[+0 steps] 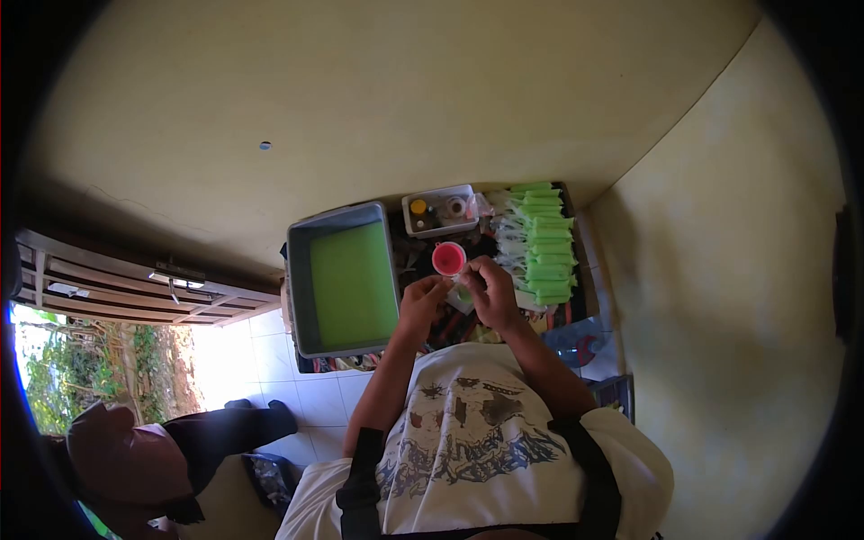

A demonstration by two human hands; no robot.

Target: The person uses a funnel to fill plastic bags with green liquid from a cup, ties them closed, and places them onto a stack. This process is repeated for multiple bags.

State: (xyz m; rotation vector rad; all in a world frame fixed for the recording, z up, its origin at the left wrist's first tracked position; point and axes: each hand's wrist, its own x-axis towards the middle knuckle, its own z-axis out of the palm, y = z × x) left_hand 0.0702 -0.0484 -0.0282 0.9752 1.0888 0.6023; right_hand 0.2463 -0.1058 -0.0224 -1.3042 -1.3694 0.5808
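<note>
Close together over the near edge of the table, my left hand [425, 304] and my right hand [491, 295] both have their fingers pinched. Between them is a small clear plastic bag [463, 302] with a little green in it, partly hidden by my fingers. Just beyond the fingertips is a red funnel [448, 258], its wide mouth facing up; what supports it is hidden. To the left stands a grey tub [390, 279] of green liquid [354, 283]. On the right, several filled green plastic bags [547, 247] lie piled in a row, their clear ends toward the funnel.
A small white tray [441, 229] at the back holds a yellow-capped bottle [418, 208] and other small items. A patterned cloth [342, 364] covers the table, which stands against the wall. Below its right side is a clear bottle [571, 346]. Another person [135, 450] is at lower left.
</note>
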